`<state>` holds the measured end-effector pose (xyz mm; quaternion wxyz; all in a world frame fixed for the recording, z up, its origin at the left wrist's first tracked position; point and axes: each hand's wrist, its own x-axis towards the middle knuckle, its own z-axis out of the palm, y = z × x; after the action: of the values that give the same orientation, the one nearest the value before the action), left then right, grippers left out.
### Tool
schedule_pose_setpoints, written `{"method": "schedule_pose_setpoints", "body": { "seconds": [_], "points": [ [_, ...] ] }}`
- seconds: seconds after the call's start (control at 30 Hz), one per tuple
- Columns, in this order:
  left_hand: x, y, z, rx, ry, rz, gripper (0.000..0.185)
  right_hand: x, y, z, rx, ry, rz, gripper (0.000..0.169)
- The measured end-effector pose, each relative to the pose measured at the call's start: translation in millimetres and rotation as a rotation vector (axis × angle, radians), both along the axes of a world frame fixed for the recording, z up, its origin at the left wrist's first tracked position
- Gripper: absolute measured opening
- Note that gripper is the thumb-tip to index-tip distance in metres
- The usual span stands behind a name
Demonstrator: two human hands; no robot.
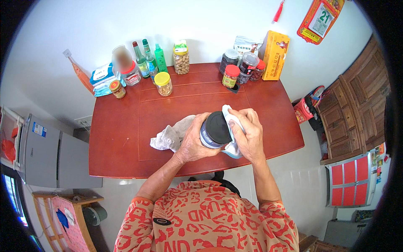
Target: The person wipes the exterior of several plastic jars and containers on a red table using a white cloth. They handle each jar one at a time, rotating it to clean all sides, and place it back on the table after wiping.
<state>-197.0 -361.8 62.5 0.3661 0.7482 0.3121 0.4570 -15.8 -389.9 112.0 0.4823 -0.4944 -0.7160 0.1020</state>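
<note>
My left hand grips a jar with a black lid and a dark blue label that bears writing. The jar is held above the front half of a red-brown wooden table. Pinched in my right hand is a white and pale blue cloth, pressed against the right side of the jar. A crumpled grey cloth lies on the table, partly hidden behind my left hand.
Along the back stand a yellow-lidded jar, a jar of peanuts, green bottles and wet-wipe packs. Back right are a red-lidded jar, dark-filled jars and a yellow box. A grey refrigerator stands left.
</note>
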Motion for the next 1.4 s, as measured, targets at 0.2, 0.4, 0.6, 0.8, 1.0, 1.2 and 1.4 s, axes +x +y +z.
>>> {"method": "schedule_pose_setpoints", "body": {
  "seconds": [0.2,0.4,0.6,0.8,1.0,1.2,1.4],
  "points": [
    [-0.8,-0.7,-16.7,-0.108,-0.114,-0.037,0.090,-0.6,-18.5,1.5,0.108,-0.166,0.143,0.033],
    [0.5,-5.4,-19.6,-0.041,-0.043,-0.106,0.092,-4.2,-19.9,8.2,0.155,-0.218,0.432,0.042],
    [2.8,-13.9,-14.9,0.118,0.089,-0.026,0.090,-13.4,-14.9,13.6,0.128,-0.306,0.346,0.026],
    [3.6,-21.3,-4.0,0.069,0.159,-0.009,0.084,-14.7,-4.8,16.7,0.009,-0.231,0.325,0.017],
    [3.7,-30.5,3.0,0.108,0.141,0.012,0.085,5.5,15.9,2.9,-0.121,-0.054,0.288,0.017],
    [0.5,-24.2,-6.1,-0.140,-0.020,-0.039,0.093,-4.7,4.8,-19.7,-0.113,0.374,0.147,0.026],
    [1.8,-20.4,-4.6,-0.221,-0.160,0.011,0.080,-41.0,-18.8,-24.3,0.336,0.039,-0.016,0.035]
  ]
}}
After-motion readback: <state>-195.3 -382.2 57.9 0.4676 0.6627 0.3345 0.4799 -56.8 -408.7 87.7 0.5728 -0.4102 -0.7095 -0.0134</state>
